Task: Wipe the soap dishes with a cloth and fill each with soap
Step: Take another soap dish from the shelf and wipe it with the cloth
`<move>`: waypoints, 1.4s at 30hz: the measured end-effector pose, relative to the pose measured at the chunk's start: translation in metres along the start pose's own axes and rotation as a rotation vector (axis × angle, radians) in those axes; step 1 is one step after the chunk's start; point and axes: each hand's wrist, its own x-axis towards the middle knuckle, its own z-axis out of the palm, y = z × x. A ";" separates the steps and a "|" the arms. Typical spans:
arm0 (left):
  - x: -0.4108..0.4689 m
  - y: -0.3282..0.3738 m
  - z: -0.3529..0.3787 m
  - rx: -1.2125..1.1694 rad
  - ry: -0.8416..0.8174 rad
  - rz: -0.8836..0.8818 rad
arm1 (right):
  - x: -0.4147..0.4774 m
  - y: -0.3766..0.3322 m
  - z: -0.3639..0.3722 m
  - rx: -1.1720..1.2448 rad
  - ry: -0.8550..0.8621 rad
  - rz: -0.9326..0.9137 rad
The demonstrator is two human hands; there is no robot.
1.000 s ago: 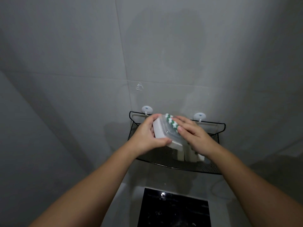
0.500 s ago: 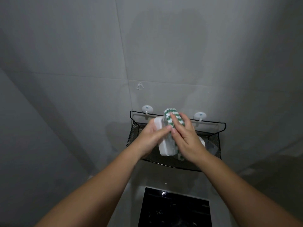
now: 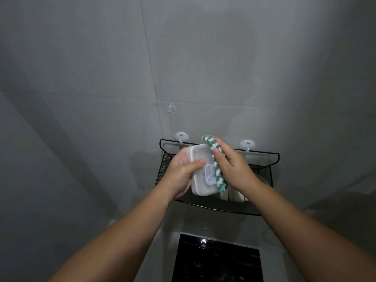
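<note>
The left hand (image 3: 181, 174) gripped the soap dish (image 3: 200, 171) by its left side, thumb across its face, in front of the wire basket (image 3: 270, 153). The dish's long axis ran away from the person. The right hand (image 3: 234, 169) pinched the cloth (image 3: 215, 165) lengthwise against the dish's right edge.

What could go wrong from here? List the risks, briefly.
1. Only the left hand holds the soap dish, tilted in the air. The right hand pressing the cloth against it could knock it loose and past the mesh basket.
2. The cloth's hanging end might snag the basket.
</note>
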 end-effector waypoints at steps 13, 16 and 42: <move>0.016 0.002 0.011 -0.087 0.044 0.022 | -0.016 0.008 -0.002 0.656 0.159 0.381; 0.014 0.014 0.009 0.113 0.091 -0.013 | -0.011 0.008 -0.025 0.582 0.112 0.383; 0.006 0.014 -0.003 0.282 0.060 -0.002 | -0.029 -0.007 -0.031 0.797 0.076 0.469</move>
